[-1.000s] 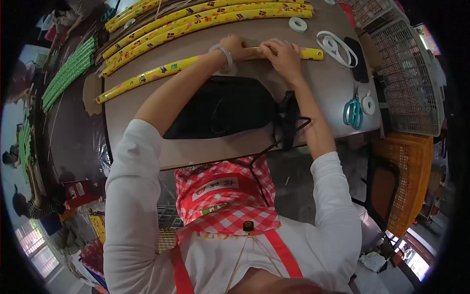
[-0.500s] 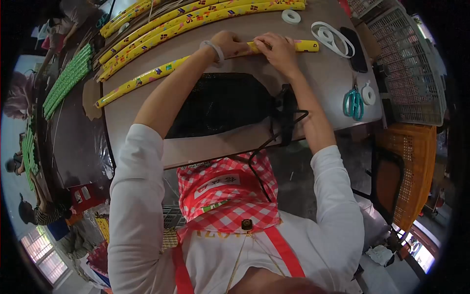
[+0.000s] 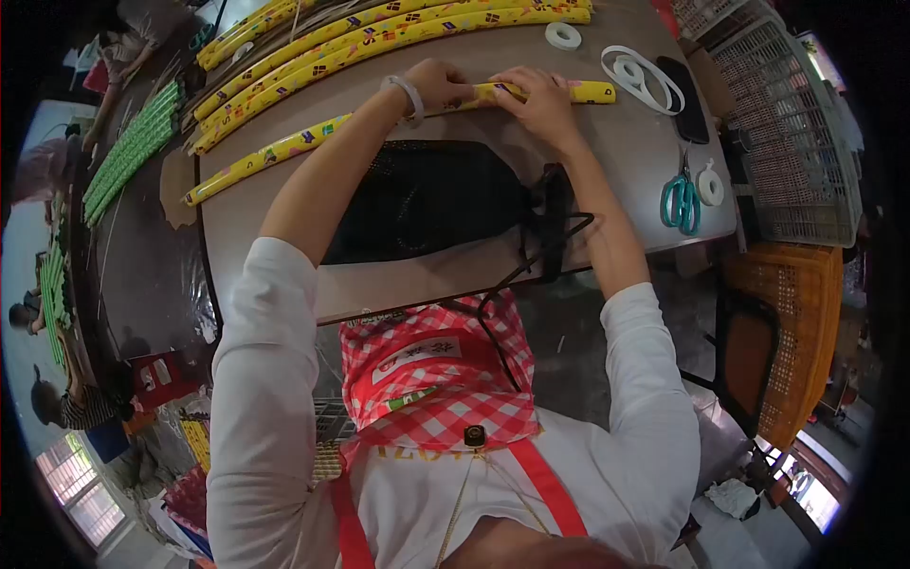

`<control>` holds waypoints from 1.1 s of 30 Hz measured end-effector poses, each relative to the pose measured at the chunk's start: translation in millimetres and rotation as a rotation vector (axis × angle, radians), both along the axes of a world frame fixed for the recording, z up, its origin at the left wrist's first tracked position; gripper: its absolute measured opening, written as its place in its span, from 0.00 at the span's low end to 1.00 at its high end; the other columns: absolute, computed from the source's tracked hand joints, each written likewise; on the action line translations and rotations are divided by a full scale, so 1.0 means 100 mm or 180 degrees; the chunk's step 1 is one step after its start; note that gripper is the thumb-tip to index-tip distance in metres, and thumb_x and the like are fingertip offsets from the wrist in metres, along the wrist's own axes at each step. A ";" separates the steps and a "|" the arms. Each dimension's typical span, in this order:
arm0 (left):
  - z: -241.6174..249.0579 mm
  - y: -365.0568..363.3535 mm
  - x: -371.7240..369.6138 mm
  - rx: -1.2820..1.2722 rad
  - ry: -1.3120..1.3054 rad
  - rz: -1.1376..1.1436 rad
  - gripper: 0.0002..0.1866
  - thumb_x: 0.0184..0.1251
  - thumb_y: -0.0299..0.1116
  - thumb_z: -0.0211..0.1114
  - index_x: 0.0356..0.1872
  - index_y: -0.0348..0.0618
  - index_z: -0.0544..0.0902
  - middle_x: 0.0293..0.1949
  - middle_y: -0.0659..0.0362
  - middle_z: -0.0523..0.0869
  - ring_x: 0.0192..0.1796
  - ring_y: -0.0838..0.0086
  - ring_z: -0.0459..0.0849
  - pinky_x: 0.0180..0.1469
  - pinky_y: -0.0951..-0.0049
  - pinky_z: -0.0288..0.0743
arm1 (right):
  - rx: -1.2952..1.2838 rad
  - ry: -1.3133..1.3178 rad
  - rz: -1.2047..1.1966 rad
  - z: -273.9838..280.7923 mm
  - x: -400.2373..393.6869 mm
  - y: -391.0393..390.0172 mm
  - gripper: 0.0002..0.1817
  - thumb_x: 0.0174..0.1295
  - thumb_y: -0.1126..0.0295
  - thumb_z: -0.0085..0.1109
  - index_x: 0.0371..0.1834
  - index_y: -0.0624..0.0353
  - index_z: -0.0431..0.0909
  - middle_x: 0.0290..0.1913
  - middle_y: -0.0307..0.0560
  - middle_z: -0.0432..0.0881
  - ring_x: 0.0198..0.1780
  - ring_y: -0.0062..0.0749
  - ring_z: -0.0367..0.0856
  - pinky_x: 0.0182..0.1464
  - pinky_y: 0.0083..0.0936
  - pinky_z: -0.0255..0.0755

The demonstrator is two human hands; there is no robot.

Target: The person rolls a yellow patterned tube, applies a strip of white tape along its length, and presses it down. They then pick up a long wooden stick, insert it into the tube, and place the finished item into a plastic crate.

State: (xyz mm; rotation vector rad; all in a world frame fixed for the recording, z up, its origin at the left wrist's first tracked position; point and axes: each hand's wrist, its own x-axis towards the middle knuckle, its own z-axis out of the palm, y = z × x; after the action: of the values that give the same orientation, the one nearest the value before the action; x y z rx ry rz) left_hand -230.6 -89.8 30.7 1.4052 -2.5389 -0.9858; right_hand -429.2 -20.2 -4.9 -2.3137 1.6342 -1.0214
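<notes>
A long yellow roll point(image 3: 270, 155) with a colourful printed pattern lies slantwise across the table, its right end beyond my right hand. My left hand point(image 3: 436, 85), with a pale band at the wrist, is closed on the roll near its middle. Close by on the right, my right hand point(image 3: 540, 102) is wrapped over the same roll, thumb toward the left hand. My fingers hide part of the roll between them. In front of the hands lies a black mesh bag point(image 3: 436, 201) with a dark cord.
More yellow rolls point(image 3: 379, 62) lie along the back. Tape rolls point(image 3: 563, 36), a white strip loop point(image 3: 665, 104), a dark phone point(image 3: 684, 98) and teal scissors point(image 3: 681, 204) are at the right. Green rolls point(image 3: 133, 156) lie left. Crates point(image 3: 787, 133) stand right; other people are far left.
My left hand has shifted very slightly left along the roll, uncovering a bit more yellow between the hands. The right hand stays on the roll in nearly the same place.
</notes>
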 end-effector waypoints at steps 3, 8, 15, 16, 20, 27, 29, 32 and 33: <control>0.01 -0.02 0.02 0.0088 0.0071 -0.0123 0.19 0.57 0.48 0.64 0.40 0.43 0.84 0.36 0.55 0.85 0.36 0.73 0.82 0.41 0.70 0.75 | -0.0204 -0.0039 0.0049 -0.10 -0.04 -0.04 0.16 0.59 0.51 0.52 0.41 0.45 0.82 0.40 0.36 0.79 0.48 0.32 0.75 0.55 0.34 0.57; -0.02 -0.02 0.03 0.0025 0.0094 -0.0116 0.19 0.58 0.48 0.63 0.40 0.43 0.84 0.36 0.55 0.85 0.37 0.72 0.82 0.43 0.71 0.75 | 0.0047 0.0103 -0.0101 0.04 0.04 0.02 0.16 0.59 0.51 0.52 0.41 0.46 0.81 0.42 0.36 0.79 0.48 0.32 0.74 0.56 0.34 0.55; 0.05 0.02 0.03 0.0200 0.0100 -0.0068 0.22 0.58 0.53 0.63 0.41 0.43 0.84 0.35 0.56 0.86 0.37 0.70 0.82 0.43 0.69 0.75 | 0.0175 0.0071 0.0022 0.03 -0.01 0.00 0.16 0.59 0.53 0.51 0.42 0.48 0.81 0.43 0.38 0.79 0.48 0.31 0.75 0.57 0.34 0.54; 0.09 0.03 0.03 0.0141 0.0042 -0.0105 0.23 0.57 0.53 0.63 0.41 0.43 0.84 0.35 0.55 0.86 0.37 0.70 0.82 0.43 0.69 0.75 | 0.0120 0.0082 0.0047 0.05 -0.01 -0.01 0.16 0.59 0.53 0.51 0.42 0.48 0.81 0.43 0.38 0.79 0.48 0.31 0.75 0.57 0.34 0.54; 0.06 0.00 0.06 0.0179 0.0151 -0.0158 0.25 0.57 0.56 0.62 0.41 0.43 0.85 0.35 0.54 0.86 0.38 0.69 0.82 0.41 0.67 0.75 | 0.0092 -0.0810 0.0210 0.09 -0.03 0.00 0.12 0.60 0.68 0.49 0.43 0.54 0.80 0.46 0.41 0.80 0.49 0.34 0.76 0.53 0.31 0.63; 0.02 0.12 0.03 -0.0200 0.0227 0.0125 0.24 0.58 0.54 0.61 0.39 0.42 0.84 0.32 0.53 0.85 0.34 0.65 0.83 0.39 0.65 0.75 | -0.0636 -0.1488 -0.0968 0.32 -0.57 0.03 0.11 0.58 0.79 0.47 0.37 0.60 0.81 0.37 0.47 0.82 0.41 0.37 0.81 0.45 0.29 0.72; -0.04 0.13 0.00 -0.0255 0.0339 0.0190 0.25 0.56 0.55 0.61 0.38 0.41 0.84 0.33 0.51 0.85 0.35 0.63 0.83 0.41 0.65 0.75 | -0.0703 -0.1347 -0.1273 0.30 -0.75 0.02 0.09 0.58 0.75 0.50 0.38 0.60 0.81 0.37 0.48 0.82 0.40 0.36 0.81 0.43 0.29 0.73; -0.01 0.16 -0.05 -0.0220 0.0381 0.0337 0.27 0.53 0.57 0.62 0.36 0.39 0.84 0.34 0.48 0.85 0.36 0.59 0.83 0.42 0.65 0.75 | -0.0149 -0.1374 -0.1486 0.33 -0.89 0.04 0.11 0.56 0.64 0.58 0.37 0.59 0.81 0.34 0.47 0.82 0.37 0.34 0.80 0.41 0.26 0.72; 0.01 0.18 -0.07 -0.0119 0.0294 0.0413 0.29 0.53 0.58 0.62 0.36 0.37 0.83 0.34 0.47 0.84 0.37 0.59 0.83 0.42 0.65 0.75 | -0.0148 -0.1363 -0.1512 0.32 -0.86 0.05 0.11 0.56 0.64 0.58 0.37 0.59 0.81 0.34 0.47 0.82 0.37 0.34 0.80 0.41 0.26 0.72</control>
State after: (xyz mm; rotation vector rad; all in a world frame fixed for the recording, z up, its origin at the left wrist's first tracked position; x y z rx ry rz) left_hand -237.3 -72.0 31.7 1.4576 -2.3557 -0.9532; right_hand -515.3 -15.3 26.8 -1.5904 2.0093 -1.5265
